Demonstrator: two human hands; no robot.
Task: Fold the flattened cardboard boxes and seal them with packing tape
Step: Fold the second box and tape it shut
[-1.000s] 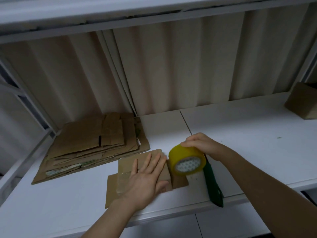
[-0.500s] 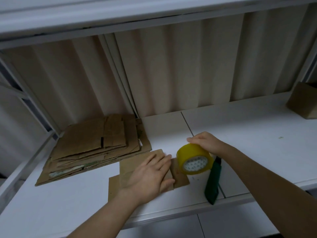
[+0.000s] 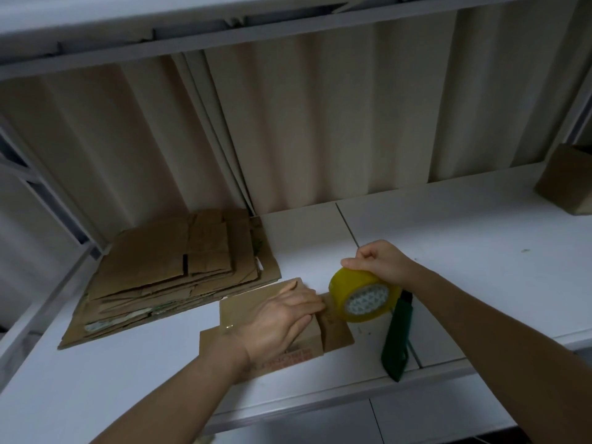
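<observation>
Red printed writing runs along the near edge of the small brown cardboard box point(image 3: 307, 344) under your left hand point(image 3: 282, 318), but it is too blurred to read. The pale printed pattern on the inner core of the yellow roll of packing tape point(image 3: 363, 298) shows no legible words either.

The box is folded and lies low on the white table point(image 3: 464, 251), with a flap spread flat beyond its right side, under the roll. A glossy strip of tape crosses its top just left of your left wrist. Your left fingers point(image 3: 307, 302) lie flat and close together on the box top, pressing it down, the tips at its right edge, almost touching the roll.

Your right fingers point(image 3: 362, 259) curl over the top of the roll and grip it; it stands tilted on edge just right of your left fingertips. Just below and right of your right hand point(image 3: 381, 261), a dark green utility knife point(image 3: 397, 341) lies on the table, reaching to its front edge.

Beyond and left of your left fingers sits a stack of flattened brown cardboard boxes point(image 3: 173, 277). Far right of your right fingers, at the frame edge, stands another brown cardboard box point(image 3: 567, 181).
</observation>
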